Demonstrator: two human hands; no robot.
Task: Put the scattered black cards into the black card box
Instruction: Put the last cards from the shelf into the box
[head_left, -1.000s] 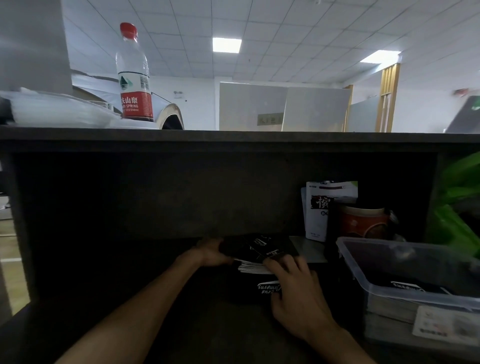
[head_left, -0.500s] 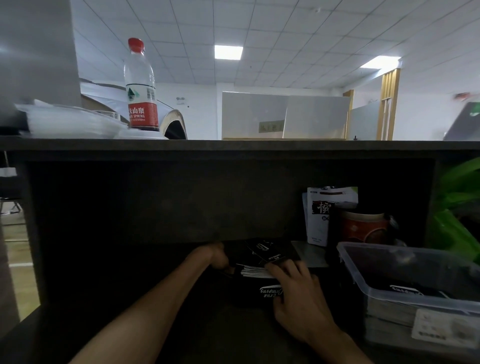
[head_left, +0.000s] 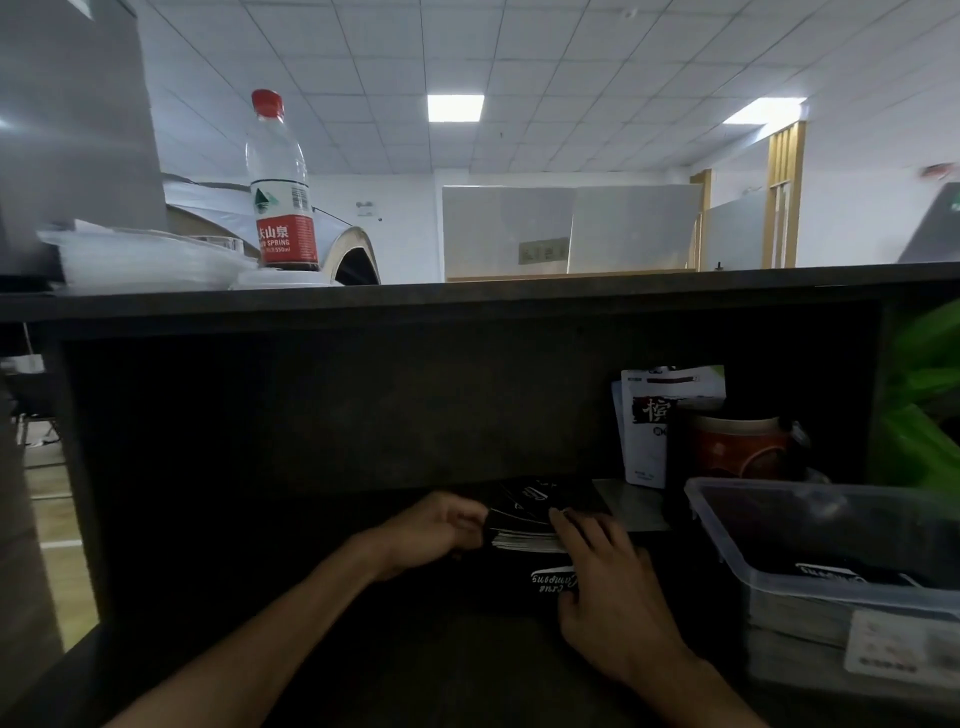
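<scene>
Head view shows my left hand (head_left: 439, 525) with fingers curled on the left edge of the black cards (head_left: 524, 522); the stack stands out of the black card box (head_left: 540, 584). My right hand (head_left: 605, 577) clamps stack and box. I judge insertion underway; next, press the cards down evenly.

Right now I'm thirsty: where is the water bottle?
In the head view, the water bottle stands upright on the dark shelf top at upper left, beside the clear plastic trays.

card box (head_left: 524, 584) black, white script | bottle (head_left: 280, 192) red cap, red label | jar (head_left: 737, 447) red-brown
</scene>
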